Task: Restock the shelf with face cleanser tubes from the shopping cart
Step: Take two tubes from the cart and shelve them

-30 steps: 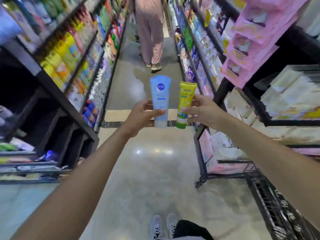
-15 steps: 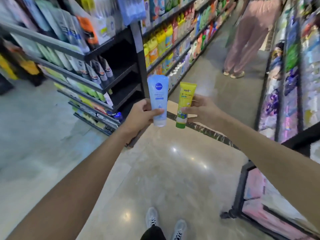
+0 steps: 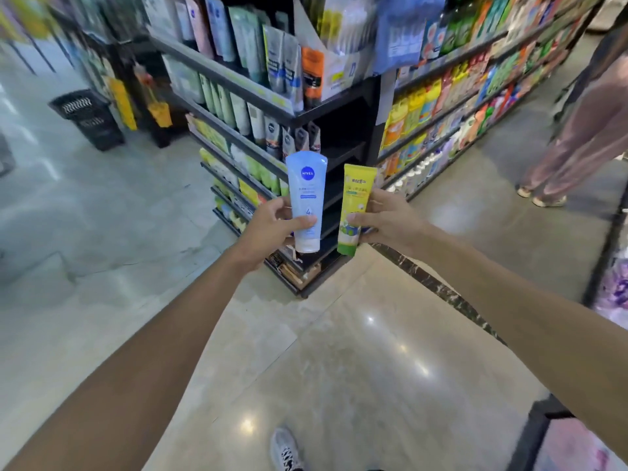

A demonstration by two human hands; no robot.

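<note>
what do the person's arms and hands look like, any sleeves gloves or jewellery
Both arms are bare as far as the picture shows: no sleeves in view. The left hand and right hand wear no gloves, and no rings, watch or bracelet show on the sides in view.

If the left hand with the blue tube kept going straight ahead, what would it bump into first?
Probably the black end shelf of cleanser tubes. The left hand holds the light blue plastic tube upright, pointed at that shelf's corner, with nothing visible between. Depth is hard to judge.
</note>
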